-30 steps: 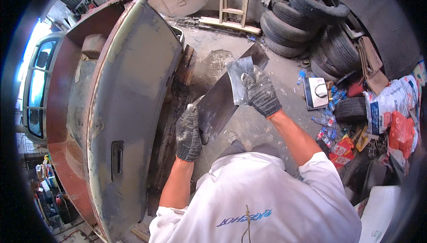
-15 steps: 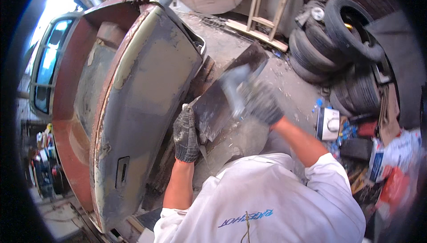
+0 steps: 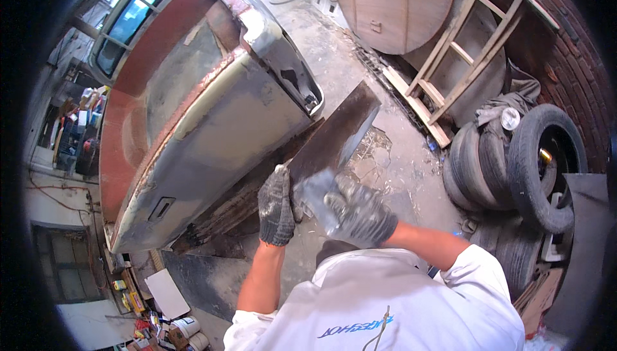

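A long dark metal panel with a bent edge slants away from me, its near end close to my body. My left hand, in a dark knitted glove, is closed on the left edge of that near end. Gloved the same way, my right hand holds a grey flat sheet-like piece against or just over the panel's near end. Motion smears this piece, so its kind is unclear. Directly left of the panel stands a worn car body part, grey-beige outside and red-brown inside.
Stacked tires stand at right, with one tire upright against them. Beyond lean a wooden ladder and a round wooden board near a brick wall. Cans and clutter lie at lower left.
My right hand has drawn the grey piece down the panel toward me, close to my left hand. The left hand keeps its hold. The whole view has turned and shifted.
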`<state>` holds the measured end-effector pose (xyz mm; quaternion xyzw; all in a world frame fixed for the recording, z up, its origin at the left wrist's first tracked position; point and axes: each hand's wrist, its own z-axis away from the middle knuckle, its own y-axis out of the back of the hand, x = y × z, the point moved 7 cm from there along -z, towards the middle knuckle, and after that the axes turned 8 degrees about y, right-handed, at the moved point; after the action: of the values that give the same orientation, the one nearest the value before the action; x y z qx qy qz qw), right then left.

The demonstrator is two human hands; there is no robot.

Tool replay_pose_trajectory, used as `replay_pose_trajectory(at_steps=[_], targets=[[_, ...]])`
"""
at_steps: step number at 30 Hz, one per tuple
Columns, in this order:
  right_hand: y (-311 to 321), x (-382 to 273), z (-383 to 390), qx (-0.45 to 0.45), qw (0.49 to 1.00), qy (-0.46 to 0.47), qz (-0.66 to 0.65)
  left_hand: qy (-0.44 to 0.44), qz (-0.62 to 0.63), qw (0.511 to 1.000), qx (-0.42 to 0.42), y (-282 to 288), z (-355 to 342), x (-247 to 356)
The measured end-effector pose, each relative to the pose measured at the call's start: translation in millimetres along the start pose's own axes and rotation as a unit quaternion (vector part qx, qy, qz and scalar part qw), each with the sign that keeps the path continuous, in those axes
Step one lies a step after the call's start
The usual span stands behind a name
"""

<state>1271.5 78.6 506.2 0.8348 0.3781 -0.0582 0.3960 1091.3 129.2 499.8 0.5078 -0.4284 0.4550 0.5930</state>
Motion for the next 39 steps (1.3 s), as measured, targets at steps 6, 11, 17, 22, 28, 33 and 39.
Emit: replay_pose_trajectory(at_steps=[6,11,17,22,28,33,39], targets=[[-24,47,15,-0.114,0.989,0.074,0.066,0.018,0.102,0.995,0.012,-12,16,22],[-15,46,-19,-0.169,0.977,0.004,0.134,-0.015,0.017,0.997,0.069,0,19,21],[-22,13,10,-0.010,0.950,0.241,0.199,-0.021,0.104,0.994,0.032,-6,12,21],[-45,61,17,-0.225,0.958,0.046,0.170,-0.013,0.144,0.988,0.049,-15,14,16],[-30,41,15,-0.146,0.987,0.069,-0.006,-0.005,0.195,0.980,0.032,-39,10,15],[-41,158,38,-0.211,0.951,-0.039,0.225,-0.037,0.089,0.995,-0.017,-59,32,10],[-5,226,25,0.003,0.959,-0.152,-0.240,-0.024,-0.095,0.977,-0.187,-107,39,-8]])
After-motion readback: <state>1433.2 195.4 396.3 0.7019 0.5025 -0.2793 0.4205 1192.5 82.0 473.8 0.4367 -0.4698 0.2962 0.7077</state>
